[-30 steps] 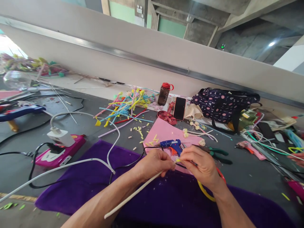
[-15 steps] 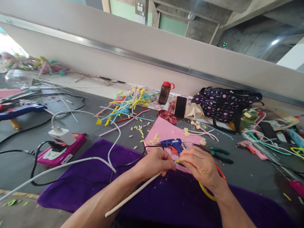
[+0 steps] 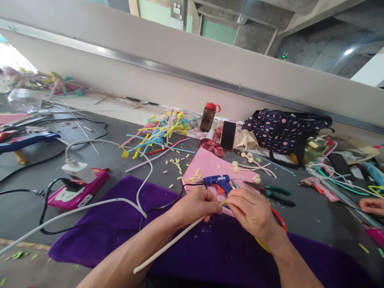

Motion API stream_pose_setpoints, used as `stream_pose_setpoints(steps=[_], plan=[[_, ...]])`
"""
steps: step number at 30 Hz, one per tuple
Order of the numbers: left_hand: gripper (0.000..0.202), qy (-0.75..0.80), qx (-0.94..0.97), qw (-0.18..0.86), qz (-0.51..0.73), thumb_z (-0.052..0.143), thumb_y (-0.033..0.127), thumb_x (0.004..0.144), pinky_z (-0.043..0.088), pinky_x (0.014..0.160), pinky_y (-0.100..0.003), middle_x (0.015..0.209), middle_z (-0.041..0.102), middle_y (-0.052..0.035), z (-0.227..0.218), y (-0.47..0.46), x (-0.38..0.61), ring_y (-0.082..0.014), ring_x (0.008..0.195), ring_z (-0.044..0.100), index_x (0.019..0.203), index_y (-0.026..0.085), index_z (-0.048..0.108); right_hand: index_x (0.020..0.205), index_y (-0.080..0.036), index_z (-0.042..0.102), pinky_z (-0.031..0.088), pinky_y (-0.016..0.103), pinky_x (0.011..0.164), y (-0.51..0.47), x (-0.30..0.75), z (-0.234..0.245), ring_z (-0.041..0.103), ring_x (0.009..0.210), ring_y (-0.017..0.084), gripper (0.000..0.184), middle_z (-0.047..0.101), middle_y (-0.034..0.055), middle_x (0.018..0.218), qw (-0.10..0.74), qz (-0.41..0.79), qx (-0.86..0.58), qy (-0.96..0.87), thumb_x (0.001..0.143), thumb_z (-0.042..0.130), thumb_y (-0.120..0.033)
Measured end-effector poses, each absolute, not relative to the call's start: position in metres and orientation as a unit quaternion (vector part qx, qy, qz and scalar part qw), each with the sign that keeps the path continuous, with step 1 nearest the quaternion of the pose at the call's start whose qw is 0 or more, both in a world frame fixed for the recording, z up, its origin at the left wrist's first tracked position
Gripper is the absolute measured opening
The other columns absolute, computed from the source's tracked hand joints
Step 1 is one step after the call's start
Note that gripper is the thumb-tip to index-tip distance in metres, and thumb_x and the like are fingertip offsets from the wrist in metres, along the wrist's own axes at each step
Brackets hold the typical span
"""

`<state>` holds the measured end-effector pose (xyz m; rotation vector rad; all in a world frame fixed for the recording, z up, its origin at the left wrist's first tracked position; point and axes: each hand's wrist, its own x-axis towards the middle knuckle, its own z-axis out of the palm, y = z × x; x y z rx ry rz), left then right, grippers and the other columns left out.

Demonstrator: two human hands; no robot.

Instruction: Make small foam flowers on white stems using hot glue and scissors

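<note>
My left hand (image 3: 201,206) is closed on a long cream cord (image 3: 169,245), whose free end slants down to the lower left across the purple cloth. A small yellow piece (image 3: 224,202) shows at the cord's upper end, between my two hands. My right hand (image 3: 250,208) pinches at that yellow piece from the right; its fingertips are partly hidden. Just beyond the hands lies a blue glue gun (image 3: 219,182) on a pink sheet (image 3: 207,162). Green-handled pliers (image 3: 271,192) rest right of it. Behind my right wrist is a red and yellow loop (image 3: 279,219).
Purple cloth (image 3: 120,208) lies under my arms. A magenta power strip (image 3: 81,192) with cables is at left. Colourful stems (image 3: 168,128), a bottle (image 3: 209,118), a phone (image 3: 228,136) and a patterned bag (image 3: 285,132) stand behind. Another person's hand (image 3: 372,206) is near a pink glue gun (image 3: 321,188).
Another person's hand has come in at the right edge. My right hand has shifted very slightly, still pinching at the yellow piece; my left hand looks unmoved.
</note>
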<state>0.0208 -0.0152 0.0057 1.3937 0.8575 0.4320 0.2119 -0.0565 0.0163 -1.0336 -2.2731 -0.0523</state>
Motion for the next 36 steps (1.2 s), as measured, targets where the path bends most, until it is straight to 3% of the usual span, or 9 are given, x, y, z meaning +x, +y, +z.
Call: stream_pose_setpoints(steps=[7,13,18,22,25,29,36], plan=[[0.019,0.358,0.594,0.688,0.213,0.059,0.031,0.069,0.021,0.039,-0.020,0.041,0.046,0.0052,0.008,-0.015,0.019,-0.0054,0.036,0.034,0.062,0.013,0.062,0.096,-0.021,0.066,0.051,0.031,0.076,-0.054,0.214,0.018,0.063,0.082,0.017,0.020,0.068,0.0059,0.089,0.354,0.002,-0.376,-0.857,0.083,0.055,-0.010],[0.022,0.332,0.504,0.777,0.181,0.059,0.035,0.072,0.013,0.029,-0.020,0.036,0.045,0.0056,0.011,-0.010,0.014,-0.0038,0.025,0.026,0.069,0.014,0.065,0.107,-0.024,0.064,0.051,0.031,0.078,-0.053,0.225,0.024,0.062,0.093,0.019,0.026,0.066,0.0062,0.099,0.413,0.087,-0.413,-0.807,0.085,0.053,-0.015],[0.022,0.310,0.456,0.819,0.160,0.059,0.032,0.072,0.011,0.025,-0.019,0.034,0.046,0.0039,0.011,-0.008,0.013,-0.0032,0.021,0.024,0.066,0.012,0.066,0.100,-0.024,0.067,0.050,0.032,0.077,-0.053,0.224,0.026,0.061,0.088,0.019,0.021,0.066,0.0048,0.092,0.445,0.162,-0.417,-0.775,0.084,0.055,-0.017],[0.021,0.301,0.452,0.826,0.153,0.060,0.030,0.071,0.011,0.023,-0.018,0.034,0.047,0.0033,0.012,-0.009,0.014,-0.0035,0.020,0.025,0.066,0.010,0.066,0.108,-0.023,0.063,0.049,0.030,0.072,-0.056,0.218,0.028,0.060,0.085,0.018,0.027,0.063,0.0066,0.100,0.417,0.241,-0.391,-0.784,0.082,0.057,-0.020],[0.021,0.295,0.460,0.826,0.137,0.061,0.029,0.070,0.011,0.023,-0.017,0.034,0.047,0.0029,0.012,-0.009,0.014,-0.0038,0.020,0.026,0.066,0.009,0.067,0.114,-0.022,0.060,0.048,0.031,0.077,-0.058,0.215,0.031,0.057,0.096,0.021,0.038,0.059,0.0081,0.110,0.387,0.274,-0.376,-0.796,0.077,0.061,-0.019],[0.020,0.292,0.460,0.830,0.122,0.062,0.029,0.070,0.012,0.023,-0.017,0.034,0.048,0.0028,0.011,-0.009,0.015,-0.0038,0.020,0.027,0.065,0.009,0.067,0.110,-0.021,0.061,0.042,0.036,0.091,-0.058,0.213,0.032,0.054,0.103,0.022,0.039,0.058,0.0074,0.111,0.376,0.278,-0.355,-0.809,0.071,0.064,-0.014],[0.020,0.296,0.464,0.826,0.125,0.059,0.027,0.071,0.012,0.023,-0.016,0.033,0.048,0.0028,0.009,-0.010,0.015,-0.0039,0.020,0.027,0.065,0.010,0.067,0.102,-0.021,0.060,0.042,0.035,0.089,-0.057,0.210,0.032,0.055,0.101,0.021,0.035,0.059,0.0062,0.107,0.377,0.264,-0.354,-0.814,0.069,0.065,-0.009]])
